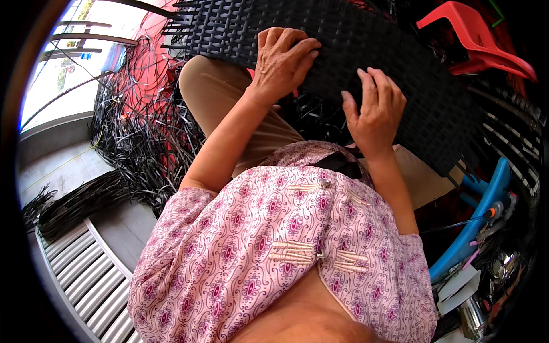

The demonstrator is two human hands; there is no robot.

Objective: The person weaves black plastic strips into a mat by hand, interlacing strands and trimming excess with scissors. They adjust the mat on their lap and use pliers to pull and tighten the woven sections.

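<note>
A wide black woven panel of flat strips lies across my lap, with loose strip ends sticking out at its far left edge. My left hand rests on the panel near its middle, fingers bent and closed against the weave. Whether a single strip is pinched under those fingertips is hidden. To its right, my right hand is over the panel's near edge, thumb and fingers apart, with nothing visible between them.
Tangled black strips heap on the floor at the left, by a bundle of strips and a slatted silver rack. A red plastic chair stands at the far right. Nearer is a blue tabletop beside assorted tools.
</note>
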